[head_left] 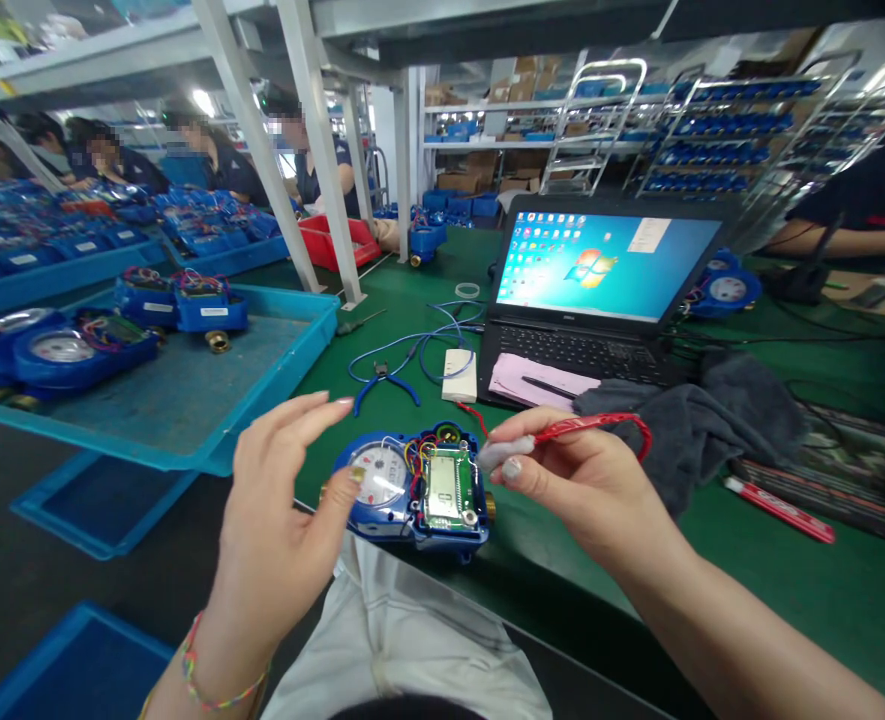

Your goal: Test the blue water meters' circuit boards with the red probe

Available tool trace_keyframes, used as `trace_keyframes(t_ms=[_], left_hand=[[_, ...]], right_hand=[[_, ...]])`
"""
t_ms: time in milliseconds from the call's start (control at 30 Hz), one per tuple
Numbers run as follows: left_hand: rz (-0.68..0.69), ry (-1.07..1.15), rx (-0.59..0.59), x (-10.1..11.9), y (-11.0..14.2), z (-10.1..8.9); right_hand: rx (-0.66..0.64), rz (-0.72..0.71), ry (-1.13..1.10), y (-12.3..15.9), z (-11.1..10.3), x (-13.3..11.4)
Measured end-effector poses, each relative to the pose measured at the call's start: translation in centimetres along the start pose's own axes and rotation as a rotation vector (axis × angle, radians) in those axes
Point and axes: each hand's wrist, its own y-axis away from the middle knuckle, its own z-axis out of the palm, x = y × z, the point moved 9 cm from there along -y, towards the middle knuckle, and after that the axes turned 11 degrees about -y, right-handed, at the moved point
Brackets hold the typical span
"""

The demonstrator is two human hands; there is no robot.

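A blue water meter point(412, 490) with a white dial and an exposed circuit board lies on the green table edge in front of me. My left hand point(281, 500) hovers at its left side, fingers stretched out, thumb touching the dial rim, holding nothing. My right hand point(569, 480) is just right of the meter, fingers pinched on a red tool point(592, 425) with a grey tip that points at the board. A red wire runs from the meter toward the tool.
An open laptop point(599, 290) stands behind the meter, with a grey cloth point(704, 420), blue pliers point(382, 382) and a white box point(460, 375) nearby. A blue tray point(187, 400) with more meters sits left. Other people work at the back and right.
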Motion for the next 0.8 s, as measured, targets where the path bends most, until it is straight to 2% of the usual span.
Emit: trace_keyframes(t_ms=[133, 233, 333, 467, 800], left_hand=[[0.187, 0.017, -0.311, 3.1, 0.9, 3.4], [0.228, -0.014, -0.431, 3.6, 1.8, 5.3], [0.264, -0.013, -0.45, 3.7, 2.1, 5.9], [0.311, 0.002, -0.448, 3.7, 2.2, 5.8], [0.334, 0.03, -0.427, 3.7, 2.8, 5.6]], right_hand=[[-0.066, -0.085, 0.253, 0.8, 1.2, -0.9], [-0.096, -0.16, 0.416, 1.2, 1.9, -1.2], [-0.115, -0.191, 0.485, 1.3, 2.5, -1.2], [-0.149, -0.197, 0.543, 1.1, 3.3, -0.9], [-0.219, -0.117, 0.587, 1.1, 4.0, 0.0]])
